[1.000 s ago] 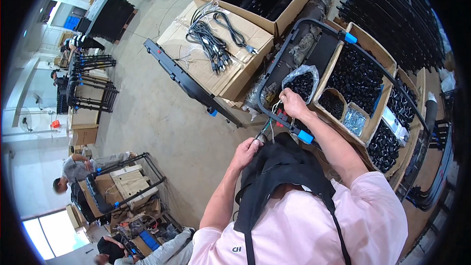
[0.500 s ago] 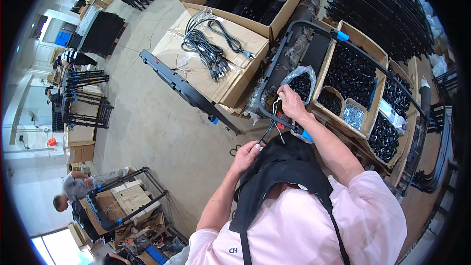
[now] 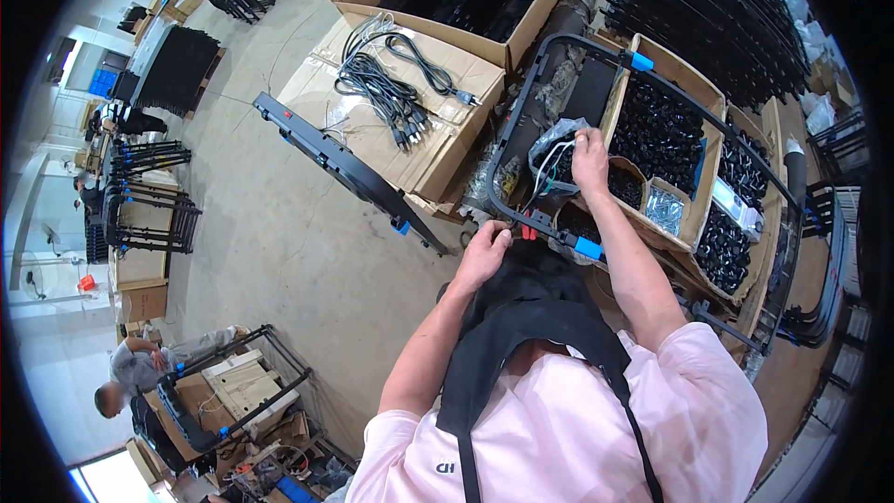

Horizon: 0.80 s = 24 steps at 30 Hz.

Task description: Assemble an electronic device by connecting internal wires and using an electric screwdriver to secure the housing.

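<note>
A black tubular frame [image 3: 521,84] with blue clips [image 3: 588,247] lies over open cardboard boxes in front of me. My left hand [image 3: 481,256] is closed at the frame's near bar, pinching the low end of a thin wire bundle [image 3: 543,188] beside small red connectors [image 3: 528,234]. My right hand [image 3: 589,156] is farther out, fingers pinched on the bundle's upper end, just above a clear plastic bag [image 3: 557,142] of dark parts. The wires run taut between the two hands. A black apron [image 3: 531,312] covers my chest.
Divided cardboard boxes [image 3: 694,188] of small black parts stand at the right. A flat carton [image 3: 438,154] with black power cables [image 3: 384,88] and a long black bar [image 3: 345,168] lie to the left. Black racks [image 3: 722,14] stand behind. A person [image 3: 140,368] crouches at lower left.
My right hand has moved away from me and up, drawing the wires out over the plastic bag. My left hand stayed at the frame's near bar.
</note>
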Tool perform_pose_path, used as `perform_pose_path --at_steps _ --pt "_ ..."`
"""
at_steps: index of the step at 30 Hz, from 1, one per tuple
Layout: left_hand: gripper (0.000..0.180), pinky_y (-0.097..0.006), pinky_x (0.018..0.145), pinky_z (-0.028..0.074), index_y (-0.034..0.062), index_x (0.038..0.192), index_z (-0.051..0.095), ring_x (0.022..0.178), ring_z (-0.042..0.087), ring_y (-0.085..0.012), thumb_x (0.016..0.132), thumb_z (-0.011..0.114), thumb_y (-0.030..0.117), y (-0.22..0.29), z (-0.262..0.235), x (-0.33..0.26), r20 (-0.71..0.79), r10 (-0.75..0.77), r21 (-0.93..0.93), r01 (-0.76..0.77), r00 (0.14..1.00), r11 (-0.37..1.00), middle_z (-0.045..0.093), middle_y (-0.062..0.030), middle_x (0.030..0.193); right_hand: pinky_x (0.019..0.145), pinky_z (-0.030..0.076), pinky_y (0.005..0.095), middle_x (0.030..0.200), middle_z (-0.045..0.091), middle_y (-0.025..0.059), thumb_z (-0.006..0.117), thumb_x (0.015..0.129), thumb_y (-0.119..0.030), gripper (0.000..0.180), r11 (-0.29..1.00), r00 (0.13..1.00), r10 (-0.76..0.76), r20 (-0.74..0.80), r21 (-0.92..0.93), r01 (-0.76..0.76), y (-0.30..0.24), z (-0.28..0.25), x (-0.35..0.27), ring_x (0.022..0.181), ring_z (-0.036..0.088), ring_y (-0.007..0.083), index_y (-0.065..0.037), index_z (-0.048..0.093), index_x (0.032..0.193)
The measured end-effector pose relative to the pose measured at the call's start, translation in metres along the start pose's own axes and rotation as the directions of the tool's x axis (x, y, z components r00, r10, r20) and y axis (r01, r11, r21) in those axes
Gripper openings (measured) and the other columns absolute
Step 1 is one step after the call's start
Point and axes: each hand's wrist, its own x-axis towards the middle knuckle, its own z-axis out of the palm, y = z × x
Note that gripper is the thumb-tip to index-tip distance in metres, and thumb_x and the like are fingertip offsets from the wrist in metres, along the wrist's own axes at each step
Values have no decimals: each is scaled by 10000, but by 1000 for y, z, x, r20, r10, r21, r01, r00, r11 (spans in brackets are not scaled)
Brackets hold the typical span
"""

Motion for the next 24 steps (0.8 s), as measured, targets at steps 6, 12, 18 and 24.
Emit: perform_pose_path --at_steps 6,12,18,24 --pt "300 -309 829 533 19 1285 645 878 641 -147 1115 541 244 -6 -18 0 199 89 132 -117 976 984 718 -46 985 940 527 502 1091 727 233 507 1068 -208 243 998 996 -54 76 -8 55 -27 7 31 1079 693 439 -24 638 1156" --pt "220 -257 646 489 33 1114 656 692 573 -88 1111 559 231 3 6 9 92 -7 -147 20 996 989 646 -2 853 978 542 459 1151 745 224 557 1045 -236 376 894 901 251 353 273 -356 -28 12 53 1104 716 393 9 613 1325" --pt "208 -248 608 479 60 1069 634 676 567 -73 1116 548 243 5 16 6 49 -14 -254 26 999 967 636 1 854 544 500 363 724 673 87 630 1020 -359 392 931 857 255 449 124 -342 -13 -7 2 538 606 191 17 737 1055" --pt "187 -262 666 508 60 1071 627 722 582 -87 1123 542 219 4 16 9 52 -67 -169 75 996 983 645 1 879 621 492 411 777 689 157 638 1007 -429 466 960 758 212 617 15 -281 -34 23 -22 660 640 268 24 746 979"
